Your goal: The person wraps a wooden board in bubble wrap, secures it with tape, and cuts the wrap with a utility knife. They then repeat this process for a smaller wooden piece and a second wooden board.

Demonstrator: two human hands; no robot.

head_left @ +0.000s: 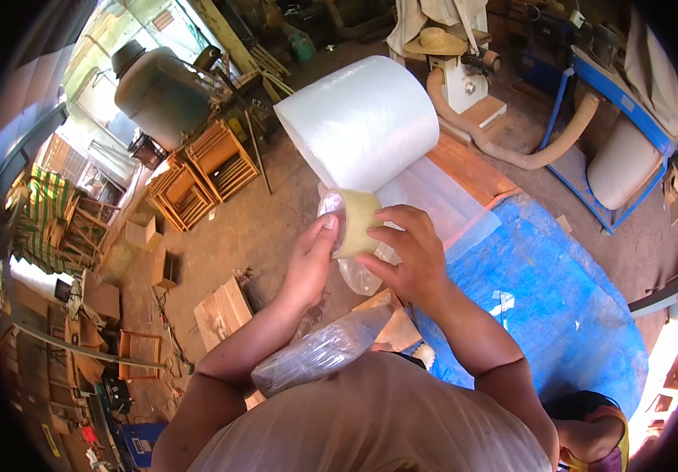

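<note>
A wide roll of clear packing tape is held up in front of my chest. My left hand grips it from the left, with the thumb at the rim of its core. On the other side, my right hand has curved fingers and thumb against the tape's outer face. A large white roll of bubble wrap lies just beyond the tape, a sheet of it spread to the right. Close to my body, below my forearms, is a bundle wrapped in clear plastic; its contents are not distinguishable.
A blue tarp covers the surface on the right, beside a wooden board. Wooden frames stand at left near a dark tank. A dust collector with a hose is at back right. Another person is at lower right.
</note>
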